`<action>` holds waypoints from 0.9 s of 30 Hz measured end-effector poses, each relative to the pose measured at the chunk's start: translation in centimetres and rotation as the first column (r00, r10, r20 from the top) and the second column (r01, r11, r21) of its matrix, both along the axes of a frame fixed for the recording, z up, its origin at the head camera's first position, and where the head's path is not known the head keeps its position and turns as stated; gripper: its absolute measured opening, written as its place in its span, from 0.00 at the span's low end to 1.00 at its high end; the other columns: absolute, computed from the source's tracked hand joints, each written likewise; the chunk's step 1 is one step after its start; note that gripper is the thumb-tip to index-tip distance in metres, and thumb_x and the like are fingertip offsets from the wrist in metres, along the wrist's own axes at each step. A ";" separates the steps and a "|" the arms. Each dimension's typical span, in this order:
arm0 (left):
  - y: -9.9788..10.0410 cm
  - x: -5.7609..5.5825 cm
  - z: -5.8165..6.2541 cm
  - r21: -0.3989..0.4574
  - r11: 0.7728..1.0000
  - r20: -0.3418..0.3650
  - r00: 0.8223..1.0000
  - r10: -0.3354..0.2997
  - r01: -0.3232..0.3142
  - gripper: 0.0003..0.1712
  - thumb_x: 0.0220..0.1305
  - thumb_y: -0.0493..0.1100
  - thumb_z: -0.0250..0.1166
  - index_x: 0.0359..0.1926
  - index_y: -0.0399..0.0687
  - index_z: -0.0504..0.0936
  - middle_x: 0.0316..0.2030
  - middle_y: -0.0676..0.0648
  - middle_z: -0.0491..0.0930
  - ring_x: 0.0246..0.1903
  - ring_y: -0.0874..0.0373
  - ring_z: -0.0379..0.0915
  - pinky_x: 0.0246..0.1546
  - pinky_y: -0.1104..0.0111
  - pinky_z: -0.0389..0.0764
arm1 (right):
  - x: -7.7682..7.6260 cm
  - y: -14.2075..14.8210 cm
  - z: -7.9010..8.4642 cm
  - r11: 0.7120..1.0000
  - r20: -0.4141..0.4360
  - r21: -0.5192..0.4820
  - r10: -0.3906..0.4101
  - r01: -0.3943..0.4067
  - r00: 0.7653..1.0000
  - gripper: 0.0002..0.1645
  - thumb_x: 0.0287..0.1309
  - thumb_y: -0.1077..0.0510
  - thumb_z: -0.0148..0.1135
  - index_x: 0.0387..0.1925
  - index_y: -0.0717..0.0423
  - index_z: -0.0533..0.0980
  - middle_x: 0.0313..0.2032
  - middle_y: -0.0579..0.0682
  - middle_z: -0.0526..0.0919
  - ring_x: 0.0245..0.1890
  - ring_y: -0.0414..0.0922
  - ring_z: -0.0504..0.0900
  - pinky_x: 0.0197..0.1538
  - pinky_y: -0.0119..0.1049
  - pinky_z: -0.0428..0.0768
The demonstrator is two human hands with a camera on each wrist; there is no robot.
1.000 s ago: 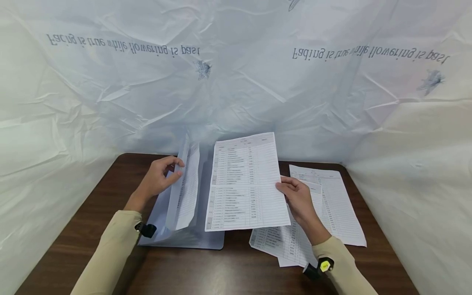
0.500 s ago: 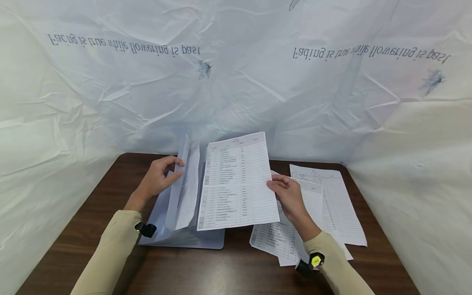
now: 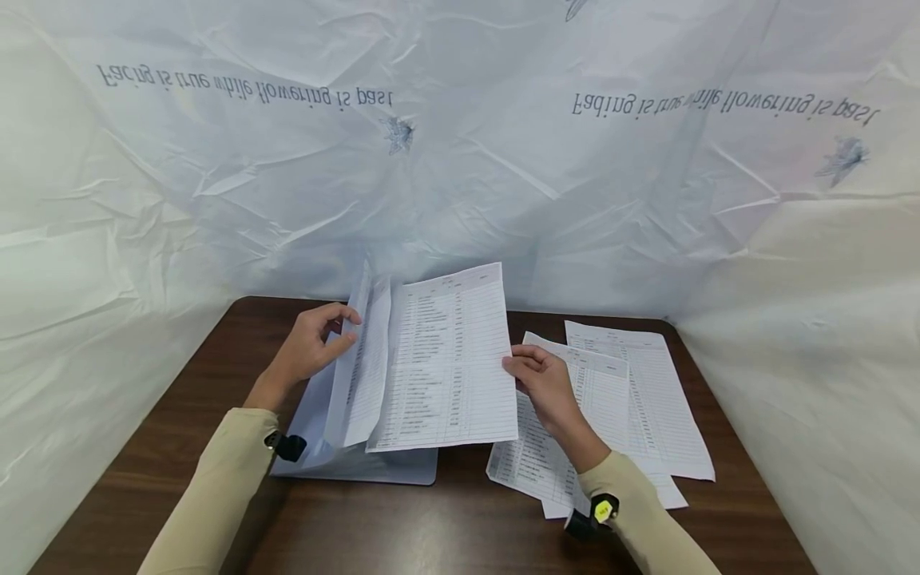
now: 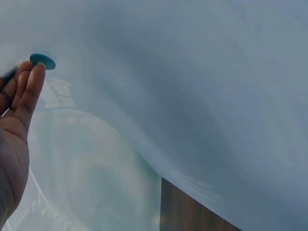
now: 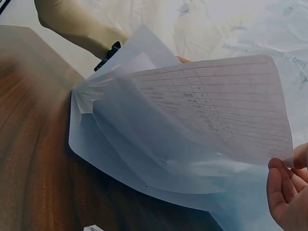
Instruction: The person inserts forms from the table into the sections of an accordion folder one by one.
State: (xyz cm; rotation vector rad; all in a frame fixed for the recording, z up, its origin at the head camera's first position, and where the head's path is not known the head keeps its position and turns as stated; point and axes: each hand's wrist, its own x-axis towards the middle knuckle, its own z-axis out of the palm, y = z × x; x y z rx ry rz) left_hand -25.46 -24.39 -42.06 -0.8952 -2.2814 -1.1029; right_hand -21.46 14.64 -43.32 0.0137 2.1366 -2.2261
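Observation:
A bluish translucent document folder (image 3: 413,467) lies at the table's left middle with its front panel raised. My left hand (image 3: 309,343) holds that panel by its left edge. In the left wrist view a teal round button (image 4: 42,61) sits at the fingertips. Behind the panel stands a printed sheet (image 3: 368,375). My right hand (image 3: 549,391) pinches another printed sheet (image 3: 453,367) at its right edge, tilted upright. In the right wrist view this sheet (image 5: 231,101) reaches into the folder's opening (image 5: 144,163), its far edge hidden between the layers.
On the right of the dark wooden table (image 3: 359,527) several printed sheets (image 3: 672,399) overlap, partly under my right forearm. A white plastic sheet (image 3: 460,176) with printed lettering hangs behind the table and along its sides.
My right hand has moved left with the printed sheet, whose left edge now meets the folder's opening. More of the loose sheets on the right shows. The left hand stays in place.

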 end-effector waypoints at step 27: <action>-0.2 0.1 -0.2 0.016 1.000 -0.016 1.000 -0.015 0.015 0.14 0.58 0.30 0.69 0.46 0.42 0.83 0.40 0.45 0.84 0.33 0.61 0.73 0.29 0.69 0.76 | 0.4 -2.3 0.2 0.971 -0.091 0.097 0.226 -0.217 0.970 0.23 0.64 0.65 0.66 0.59 0.67 0.77 0.49 0.64 0.86 0.43 0.47 0.88 0.46 0.41 0.86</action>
